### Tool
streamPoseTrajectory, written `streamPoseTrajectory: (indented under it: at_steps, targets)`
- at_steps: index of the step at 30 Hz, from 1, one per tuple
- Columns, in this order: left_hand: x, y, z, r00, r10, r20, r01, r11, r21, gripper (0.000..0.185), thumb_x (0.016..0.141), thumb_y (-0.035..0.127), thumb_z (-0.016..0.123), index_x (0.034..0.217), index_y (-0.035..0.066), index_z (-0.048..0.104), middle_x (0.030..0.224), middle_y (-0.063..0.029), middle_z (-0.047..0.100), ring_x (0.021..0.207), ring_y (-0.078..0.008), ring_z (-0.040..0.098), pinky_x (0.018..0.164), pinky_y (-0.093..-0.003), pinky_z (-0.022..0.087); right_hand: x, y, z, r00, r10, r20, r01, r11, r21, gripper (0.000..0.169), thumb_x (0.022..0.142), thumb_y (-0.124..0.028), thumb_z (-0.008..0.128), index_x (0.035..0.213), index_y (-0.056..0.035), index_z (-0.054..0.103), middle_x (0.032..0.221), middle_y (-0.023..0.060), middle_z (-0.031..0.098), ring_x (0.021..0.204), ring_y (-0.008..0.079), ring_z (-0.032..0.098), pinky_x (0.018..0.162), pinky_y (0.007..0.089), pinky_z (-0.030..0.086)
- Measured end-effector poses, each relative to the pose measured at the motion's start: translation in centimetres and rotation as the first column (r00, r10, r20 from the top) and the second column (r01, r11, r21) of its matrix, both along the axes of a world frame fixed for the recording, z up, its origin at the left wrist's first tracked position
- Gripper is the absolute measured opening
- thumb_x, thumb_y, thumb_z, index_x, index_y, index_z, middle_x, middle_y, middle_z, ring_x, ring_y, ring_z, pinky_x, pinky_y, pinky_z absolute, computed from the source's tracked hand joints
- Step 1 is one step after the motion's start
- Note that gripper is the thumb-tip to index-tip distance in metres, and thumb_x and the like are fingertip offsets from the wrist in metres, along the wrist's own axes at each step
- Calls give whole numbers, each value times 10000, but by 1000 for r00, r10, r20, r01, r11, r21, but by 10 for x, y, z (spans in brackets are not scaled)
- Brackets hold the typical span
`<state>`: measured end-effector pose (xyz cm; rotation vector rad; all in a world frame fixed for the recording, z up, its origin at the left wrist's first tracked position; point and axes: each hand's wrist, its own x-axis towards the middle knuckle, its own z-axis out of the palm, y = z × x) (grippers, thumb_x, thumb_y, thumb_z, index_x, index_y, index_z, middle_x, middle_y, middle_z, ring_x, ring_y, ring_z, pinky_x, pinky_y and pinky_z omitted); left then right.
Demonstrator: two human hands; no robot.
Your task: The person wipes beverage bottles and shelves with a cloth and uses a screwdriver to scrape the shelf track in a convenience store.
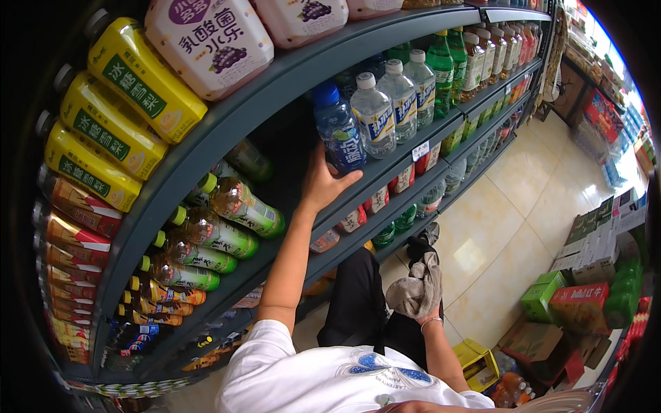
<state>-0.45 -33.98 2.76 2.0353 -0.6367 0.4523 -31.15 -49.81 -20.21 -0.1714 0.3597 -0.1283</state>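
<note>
My left hand (325, 181) reaches onto a middle shelf, its fingers behind and thumb in front of the base of a blue drink bottle (341, 131) with a blue cap. That bottle stands at the end of a row, beside clear bottles (376, 118) with white caps. Left of my hand is a dark gap, then tea bottles (248, 206) with green caps. My right hand, low over my right leg, holds a bunched grey-beige cloth (417, 289); the cloth hides most of its fingers.
The dark metal shelving (227, 82) curves along the left and top, with yellow drink bottles (147, 80) on an upper shelf. Tiled floor (490, 232) lies to the right. Beyond it stand a green box (543, 291), a red carton (578, 304) and a yellow crate (476, 364).
</note>
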Motion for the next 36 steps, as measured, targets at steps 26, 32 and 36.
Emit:
streamPoseTrajectory:
  at_steps: [26,32,36]
  targets:
    - [67,-43,-15,971,-61,-229,45,996,-74,631,826,233,721,1333,-49,472,1296,-238,540,1109,-335,603,971,-392,461,10,8,-17,999,46,-19,-50,970,-236,454,1037,-385,361,1440,-180,402,1368,-13,510,1224,205,506,1043,400,422]
    - [-103,57,15,960,-200,194,149,956,251,327,871,71,601,1198,52,607,1163,-123,617,1038,-312,617,909,-398,483,4,2,38,999,36,26,43,-630,-775,604,851,-302,658,1378,-96,449,1389,149,480,1242,298,491,1089,448,371]
    - [-143,137,-1,952,51,301,-136,954,267,168,853,17,596,980,78,687,916,-76,652,885,-269,620,782,-387,488,39,-10,113,933,353,-64,134,-509,-850,535,876,-227,648,1354,-58,474,1343,127,518,1215,271,510,1055,414,399]
